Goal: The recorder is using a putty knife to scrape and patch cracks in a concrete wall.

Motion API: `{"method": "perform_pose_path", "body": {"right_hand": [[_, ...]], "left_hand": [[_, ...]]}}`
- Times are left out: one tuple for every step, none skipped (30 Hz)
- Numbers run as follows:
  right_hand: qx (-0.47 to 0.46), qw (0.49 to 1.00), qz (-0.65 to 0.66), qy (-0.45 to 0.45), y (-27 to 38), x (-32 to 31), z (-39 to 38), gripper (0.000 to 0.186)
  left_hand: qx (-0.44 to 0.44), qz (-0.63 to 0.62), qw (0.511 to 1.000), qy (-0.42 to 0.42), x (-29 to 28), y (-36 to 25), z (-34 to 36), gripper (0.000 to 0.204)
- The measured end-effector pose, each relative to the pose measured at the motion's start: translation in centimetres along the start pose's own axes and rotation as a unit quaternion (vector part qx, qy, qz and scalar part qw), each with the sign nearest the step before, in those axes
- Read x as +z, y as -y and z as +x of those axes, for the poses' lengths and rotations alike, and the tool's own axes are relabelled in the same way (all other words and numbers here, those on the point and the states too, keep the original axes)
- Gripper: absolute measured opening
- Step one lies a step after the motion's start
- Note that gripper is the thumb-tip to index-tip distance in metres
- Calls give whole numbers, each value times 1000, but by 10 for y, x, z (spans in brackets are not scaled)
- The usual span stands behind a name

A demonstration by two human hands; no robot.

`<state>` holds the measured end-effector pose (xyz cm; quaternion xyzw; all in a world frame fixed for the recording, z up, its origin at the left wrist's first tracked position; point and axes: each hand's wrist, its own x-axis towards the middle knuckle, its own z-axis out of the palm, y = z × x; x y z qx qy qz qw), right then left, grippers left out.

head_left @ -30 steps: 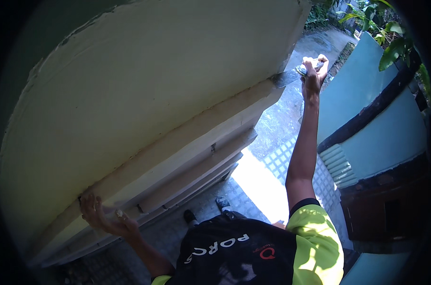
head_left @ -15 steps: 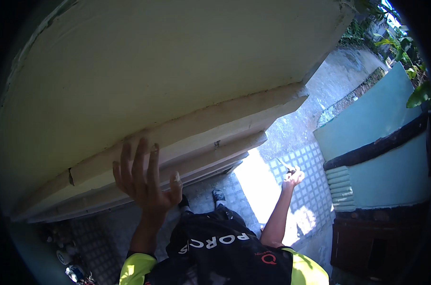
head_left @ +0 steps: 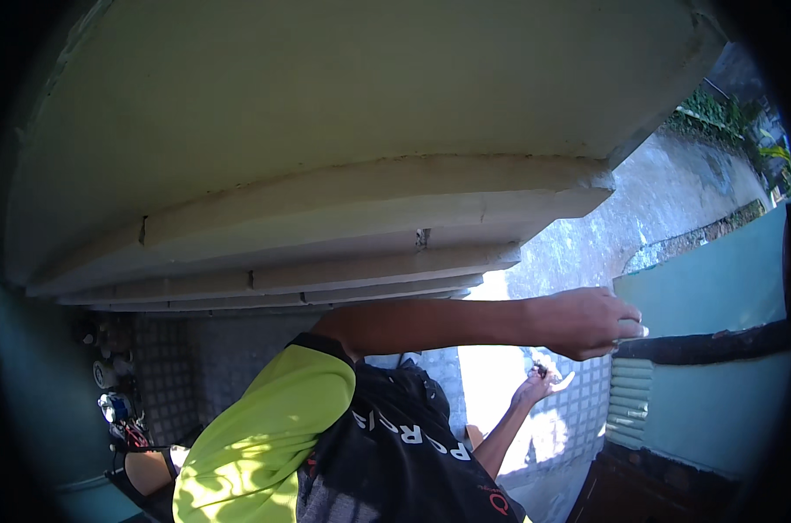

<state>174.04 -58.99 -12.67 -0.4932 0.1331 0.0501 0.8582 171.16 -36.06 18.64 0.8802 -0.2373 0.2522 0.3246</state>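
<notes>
My left arm stretches across my body to the right. Its hand is closed, fingers curled together with whitish tips; whatever they hold, if anything, is hidden. Below it and partly in bright light, my right hand is closed around a small dark thing whose kind I cannot make out. Pale smears show on that hand. In front of me is a cream wall with stepped ledges along its lower part. Dark gaps mark the ledges, one at the left and one near the middle.
A light blue-green wall with a dark band stands on the right, near my left hand. Checkered paving lies below. Several small items sit at the lower left. Green plants grow at the far right.
My left hand has left the ledge, where its fingers were spread, and swung right across my body, closing. My right hand has moved slightly lower. The view and my torso have turned.
</notes>
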Motion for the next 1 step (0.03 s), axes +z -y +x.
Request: {"method": "perform_pose_path", "body": {"right_hand": [[12, 1000, -3, 11, -6, 3, 6, 61]], "left_hand": [[-2, 21, 999, 47, 20, -5, -11, 40]]}}
